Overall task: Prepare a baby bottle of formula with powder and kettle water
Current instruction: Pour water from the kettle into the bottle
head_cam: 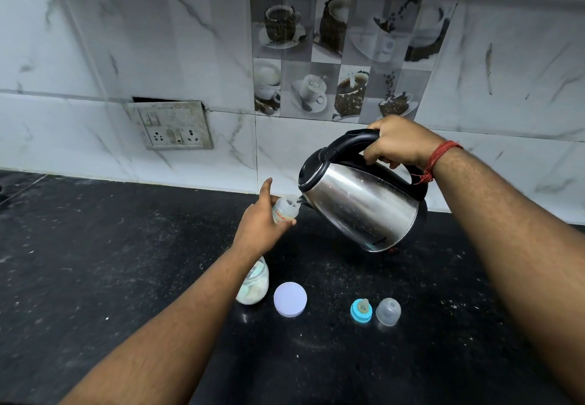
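Sockets and switches sit in a grimy wall plate [172, 126] on the marble-patterned tiles at the far left, above the black speckled desk [95, 262]. Further right, the left hand [261, 224] is clamped around a small clear baby bottle [284, 211] with orange lettering, its forefinger sticking up free; the bottle is open at the top and tilted toward the kettle. Below that forearm stands a glass jar [253, 286] of pale powder, partly hidden by the arm, and just beside it a round white lid [290, 299] lies flat on the desk. Next comes the steel kettle [361, 205], lifted off the desk and tipped leftward so its spout touches the bottle's mouth. Near the front edge, a blue teat ring [361, 309] and a clear dome cap [388, 311] sit side by side. The right hand [399, 143], a red thread at its wrist, is closed tight on the kettle's black handle.
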### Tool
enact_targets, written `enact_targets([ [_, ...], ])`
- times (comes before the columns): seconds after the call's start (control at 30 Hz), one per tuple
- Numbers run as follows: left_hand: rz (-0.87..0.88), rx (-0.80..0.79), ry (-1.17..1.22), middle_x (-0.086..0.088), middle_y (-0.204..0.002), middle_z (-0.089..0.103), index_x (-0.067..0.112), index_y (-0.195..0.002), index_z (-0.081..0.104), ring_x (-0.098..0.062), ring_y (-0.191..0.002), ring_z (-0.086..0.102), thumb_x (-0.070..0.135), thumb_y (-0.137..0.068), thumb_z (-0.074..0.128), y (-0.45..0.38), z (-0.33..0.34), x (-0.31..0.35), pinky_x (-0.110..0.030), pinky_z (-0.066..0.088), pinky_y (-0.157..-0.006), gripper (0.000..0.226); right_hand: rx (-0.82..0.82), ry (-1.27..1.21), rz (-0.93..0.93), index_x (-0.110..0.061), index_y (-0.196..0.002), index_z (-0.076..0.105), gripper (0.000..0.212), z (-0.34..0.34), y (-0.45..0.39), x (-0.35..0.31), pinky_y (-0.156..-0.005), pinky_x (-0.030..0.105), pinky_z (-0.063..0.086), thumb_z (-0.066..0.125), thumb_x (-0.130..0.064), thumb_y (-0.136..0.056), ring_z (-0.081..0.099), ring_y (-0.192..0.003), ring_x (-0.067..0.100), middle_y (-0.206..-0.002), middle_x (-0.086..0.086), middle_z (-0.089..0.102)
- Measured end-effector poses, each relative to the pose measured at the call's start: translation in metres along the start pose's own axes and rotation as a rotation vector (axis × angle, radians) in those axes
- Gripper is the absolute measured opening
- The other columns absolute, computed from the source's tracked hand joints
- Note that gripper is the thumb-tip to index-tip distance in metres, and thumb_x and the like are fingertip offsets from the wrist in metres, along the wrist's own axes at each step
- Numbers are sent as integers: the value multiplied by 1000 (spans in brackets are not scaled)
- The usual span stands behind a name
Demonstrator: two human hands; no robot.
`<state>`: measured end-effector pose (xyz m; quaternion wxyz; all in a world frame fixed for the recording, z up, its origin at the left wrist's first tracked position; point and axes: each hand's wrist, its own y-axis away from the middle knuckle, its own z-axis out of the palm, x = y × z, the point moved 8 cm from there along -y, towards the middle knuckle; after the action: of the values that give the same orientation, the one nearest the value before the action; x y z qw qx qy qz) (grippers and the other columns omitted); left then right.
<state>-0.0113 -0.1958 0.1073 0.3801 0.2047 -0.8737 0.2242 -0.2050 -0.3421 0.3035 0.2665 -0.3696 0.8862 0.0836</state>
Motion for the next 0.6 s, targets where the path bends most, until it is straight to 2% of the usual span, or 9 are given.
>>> enact_targets([
  [0.2, 6, 2, 11, 16, -124, 67, 33, -160, 11, -16, -111, 66, 30, -81, 86, -1, 1, 0, -39, 53, -97, 109, -5, -5, 2, -14, -68, 62, 15, 0, -1, 1, -41, 24, 43, 73, -3, -69, 48, -43, 9, -47, -4, 52],
  [0.5, 11, -8, 8, 14, -129, 68, 39, -157, 11, -17, -115, 66, 32, -80, 87, -2, 4, 1, -42, 54, -101, 108, -18, -7, 1, -14, -70, 64, 14, -1, -3, 1, -42, 24, 44, 74, -4, -69, 50, -44, 9, -47, -5, 53],
  [0.6, 17, -6, 10, 14, -129, 68, 37, -157, 12, -17, -115, 66, 32, -80, 87, -2, 4, 1, -38, 53, -99, 108, -21, -4, 2, -14, -70, 63, 14, -1, -4, 1, -42, 24, 44, 75, -5, -69, 50, -44, 8, -47, -5, 53],
])
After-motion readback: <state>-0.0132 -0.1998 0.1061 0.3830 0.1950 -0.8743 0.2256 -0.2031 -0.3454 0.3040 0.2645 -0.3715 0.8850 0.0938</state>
